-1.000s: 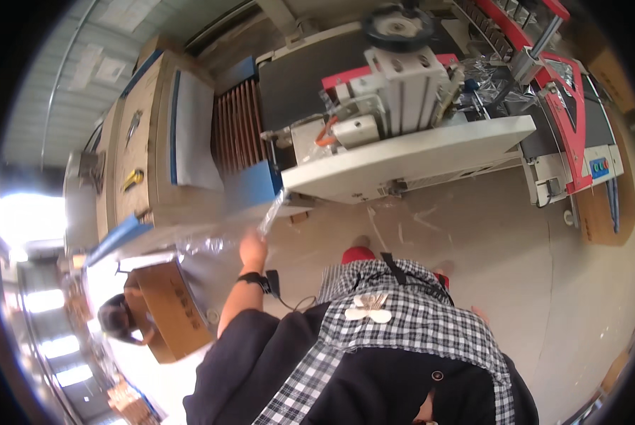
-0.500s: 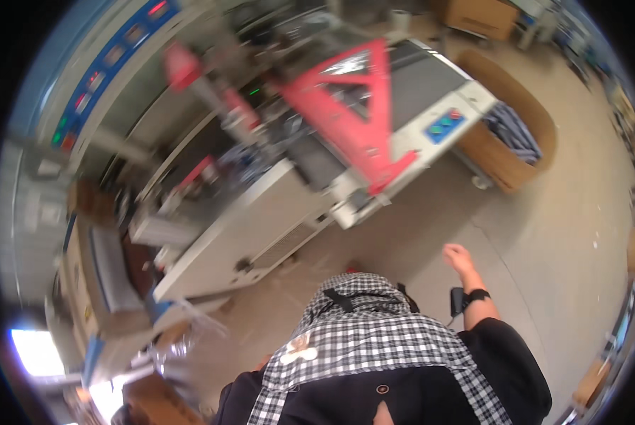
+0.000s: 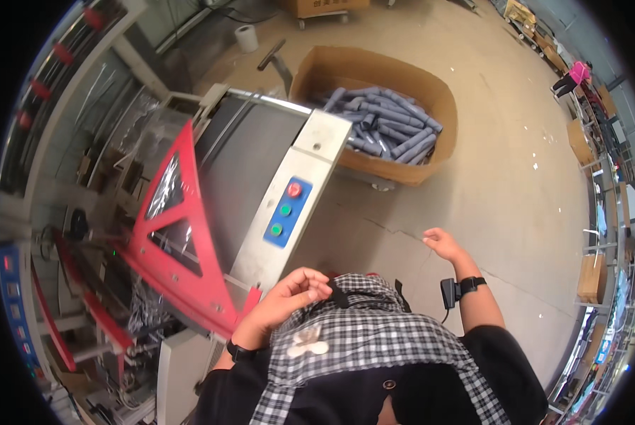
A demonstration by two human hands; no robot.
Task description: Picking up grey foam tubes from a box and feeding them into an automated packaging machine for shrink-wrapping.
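Note:
My left hand (image 3: 289, 301) hovers in front of my checked apron (image 3: 360, 340), with loosely bent fingers and nothing visible in it. It is nearest to the lower corner of a red triangular frame (image 3: 183, 248) on the machine; whether they touch I cannot tell. Out to the right, my right hand (image 3: 445, 246) hangs over the floor, fingers relaxed and slightly curled, holding nothing that shows. Beyond my hands, a blue control panel (image 3: 287, 212) with red and green buttons sits on the machine's pale edge, beside a dark conveyor belt (image 3: 243, 152).
A large cardboard box (image 3: 438, 81) on a wheeled base holds many grey-blue rolled bundles (image 3: 395, 127) past the conveyor's end. A white roll (image 3: 247, 39) stands on the floor (image 3: 501, 142). Shelves (image 3: 604, 241) line the right side, with a person in pink (image 3: 579, 73) near them.
My view has turned right, so the machine now lies at the left and the box of bundles shows fully. My left hand has come up into view; my right stays at my side.

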